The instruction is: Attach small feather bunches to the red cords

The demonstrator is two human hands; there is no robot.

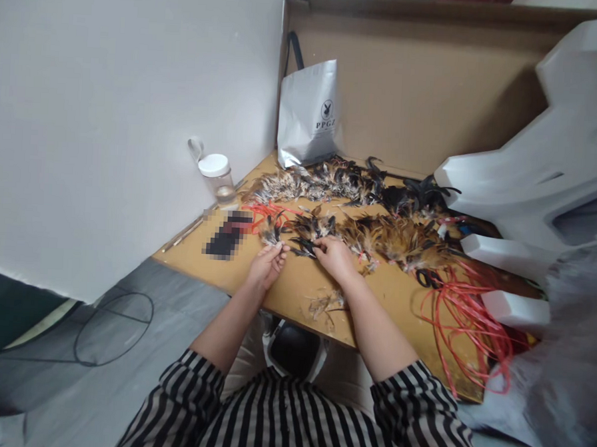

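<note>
My left hand (pixel 267 264) is closed on the pale base of a small feather bunch (pixel 272 231), whose dark and brown tips point away from me. To its right, my right hand (pixel 335 257) pinches at a dark feather (pixel 305 245) at the near edge of a loose feather pile (pixel 312 224). Brown feather bundles (pixel 400 241) lie beyond and right of that hand, some with pink ties at their ends. Another long row of speckled feathers (pixel 300 187) runs across the back. Near my right forearm sits a small heap of scrappy feathers (pixel 327 305).
Red plastic strings (pixel 466 319) hang over the table's right side beside black scissor handles (pixel 428 278). A lidded jar (pixel 217 176) and a blurred dark item (pixel 228 236) are at left. A silver bag (pixel 308 114) stands behind. White foam (pixel 504 308) borders the right.
</note>
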